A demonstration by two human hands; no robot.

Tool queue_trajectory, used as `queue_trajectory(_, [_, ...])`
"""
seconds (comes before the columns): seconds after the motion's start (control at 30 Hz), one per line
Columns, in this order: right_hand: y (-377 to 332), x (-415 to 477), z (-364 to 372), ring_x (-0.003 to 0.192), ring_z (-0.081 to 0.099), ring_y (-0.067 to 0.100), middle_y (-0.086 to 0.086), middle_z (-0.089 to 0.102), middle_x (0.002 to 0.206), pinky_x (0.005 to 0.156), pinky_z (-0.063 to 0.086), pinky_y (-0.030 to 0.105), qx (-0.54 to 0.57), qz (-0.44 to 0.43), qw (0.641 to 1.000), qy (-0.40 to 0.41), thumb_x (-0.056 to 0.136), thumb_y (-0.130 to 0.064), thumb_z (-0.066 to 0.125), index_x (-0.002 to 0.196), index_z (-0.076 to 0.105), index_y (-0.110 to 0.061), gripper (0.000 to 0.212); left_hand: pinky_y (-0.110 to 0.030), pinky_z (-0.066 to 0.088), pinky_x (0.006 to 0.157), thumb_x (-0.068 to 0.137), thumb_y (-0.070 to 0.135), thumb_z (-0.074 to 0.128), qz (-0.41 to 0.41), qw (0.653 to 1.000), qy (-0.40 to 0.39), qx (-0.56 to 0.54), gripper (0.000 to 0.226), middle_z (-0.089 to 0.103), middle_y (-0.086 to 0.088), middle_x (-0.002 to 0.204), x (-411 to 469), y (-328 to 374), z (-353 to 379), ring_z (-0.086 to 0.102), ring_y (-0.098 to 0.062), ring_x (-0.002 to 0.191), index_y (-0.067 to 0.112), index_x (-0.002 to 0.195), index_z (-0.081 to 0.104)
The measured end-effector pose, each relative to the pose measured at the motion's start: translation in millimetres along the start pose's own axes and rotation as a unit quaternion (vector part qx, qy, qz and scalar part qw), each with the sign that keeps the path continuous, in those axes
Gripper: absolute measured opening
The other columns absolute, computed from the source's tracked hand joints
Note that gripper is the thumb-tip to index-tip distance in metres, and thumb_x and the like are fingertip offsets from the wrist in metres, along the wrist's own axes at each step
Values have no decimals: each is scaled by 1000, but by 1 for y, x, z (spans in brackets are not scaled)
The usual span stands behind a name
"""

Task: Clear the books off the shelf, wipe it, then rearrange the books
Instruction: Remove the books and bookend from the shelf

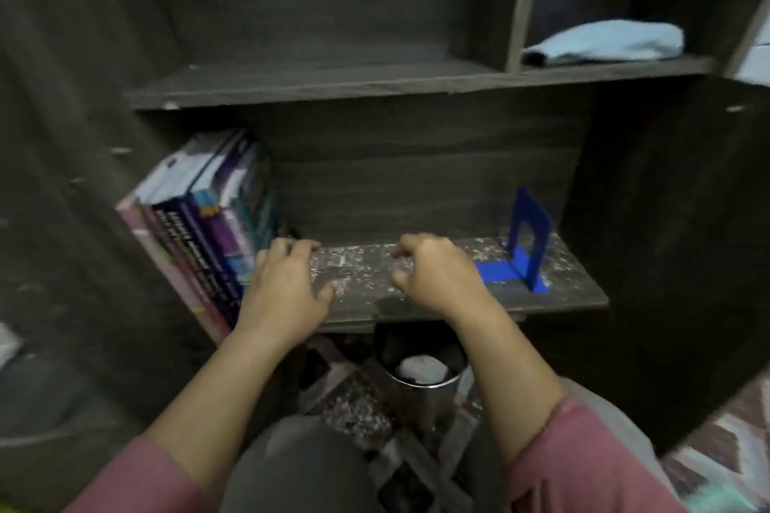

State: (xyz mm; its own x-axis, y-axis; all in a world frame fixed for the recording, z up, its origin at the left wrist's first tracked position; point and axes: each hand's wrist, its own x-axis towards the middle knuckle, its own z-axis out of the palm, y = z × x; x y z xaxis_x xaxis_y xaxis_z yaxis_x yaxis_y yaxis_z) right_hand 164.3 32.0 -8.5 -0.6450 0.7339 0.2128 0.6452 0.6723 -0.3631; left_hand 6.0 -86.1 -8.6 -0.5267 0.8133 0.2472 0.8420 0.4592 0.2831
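Observation:
Several books (208, 217) lean together at the left end of a dark wooden shelf (575, 296), spines facing out. My left hand (287, 283) hovers right beside the rightmost book, fingers loosely curled, holding nothing. My right hand (433, 275) is over the middle of the shelf, fingers loosely bent, also holding nothing. The shelf board is speckled with pale dust or debris. A blue metal bookend (525, 250) stands at the shelf's right end. A light blue cloth (608, 42) lies in the upper right compartment.
The upper shelf board (333, 83) juts out above the hands. A round metal bin (421, 375) with something white inside stands on the patterned floor below the shelf. My knees are in front of it. Dark cabinet sides close in left and right.

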Motion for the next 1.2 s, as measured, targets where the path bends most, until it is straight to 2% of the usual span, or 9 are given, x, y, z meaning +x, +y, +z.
queue_trajectory(0.13, [-2, 0, 39, 113, 57, 25, 2, 62, 124, 91, 43, 34, -11, 13, 997, -80, 89, -31, 57, 120, 60, -26, 31, -43, 35, 106, 84, 37, 68, -36, 997, 65, -7, 62, 41, -11, 132, 2, -29, -2, 35, -33, 124, 16, 138, 46])
queue_trajectory(0.33, [1, 13, 52, 108, 59, 23, -1, 65, 118, 85, 45, 30, 15, 24, 995, -97, 89, -32, 60, 118, 61, -29, 29, -43, 35, 105, 81, 36, 71, -78, 982, 169, 33, 81, 28, -17, 145, 19, -33, 3, 25, -32, 128, 7, 146, 31])
queue_trajectory(0.47, [4, 18, 53, 92, 58, 16, -6, 67, 109, 73, 40, 25, 40, 10, 994, -101, 90, -32, 60, 114, 62, -30, 24, -45, 40, 95, 79, 36, 72, -123, 966, 214, 78, 89, 35, -18, 133, 34, -31, 1, 33, -34, 115, 3, 147, 25])
queue_trajectory(0.6, [13, 19, 52, 87, 57, 15, -12, 64, 96, 74, 44, 26, 65, 12, 992, -104, 89, -34, 63, 112, 63, -31, 23, -47, 43, 84, 75, 35, 75, -159, 950, 245, 113, 83, 41, -18, 120, 48, -31, 5, 40, -36, 104, 2, 139, 35])
queue_trajectory(0.67, [17, 19, 50, 88, 58, 16, -13, 62, 89, 76, 47, 27, 75, 23, 991, -107, 89, -36, 63, 112, 63, -32, 23, -48, 42, 83, 74, 32, 76, -176, 944, 260, 106, 78, 43, -19, 120, 52, -26, 11, 42, -37, 103, 3, 136, 39])
queue_trajectory(0.87, [26, 17, 45, 100, 61, 15, -5, 66, 109, 85, 50, 28, 104, 29, 989, -105, 88, -37, 65, 110, 64, -33, 23, -46, 46, 89, 79, 13, 74, -158, 931, 328, -20, 71, 42, -21, 131, 65, -17, 36, 47, -37, 113, 5, 135, 33])
queue_trajectory(0.97, [31, 17, 42, 100, 61, 17, -3, 65, 110, 86, 50, 30, 111, 32, 988, -106, 89, -37, 64, 110, 64, -32, 21, -42, 49, 84, 89, 8, 64, -178, 920, 305, -172, 76, 49, -22, 133, 65, -12, 50, 58, -38, 110, 13, 147, 15])
queue_trajectory(1.03, [32, 18, 40, 102, 61, 17, -2, 66, 111, 88, 51, 31, 116, 36, 986, -111, 89, -37, 64, 111, 65, -31, 23, -37, 47, 72, 90, 11, 64, -253, 894, 298, -220, 78, 61, -21, 117, 68, -12, 55, 64, -38, 94, 17, 148, 13])
queue_trajectory(1.2, [33, 19, 38, 98, 61, 17, -3, 65, 105, 85, 50, 29, 118, 31, 986, -110, 89, -38, 64, 111, 65, -31, 22, -43, 52, 74, 90, 20, 65, -298, 924, 200, -133, 32, 67, -24, 101, 76, -14, 64, 64, -41, 94, 2, 115, 57])
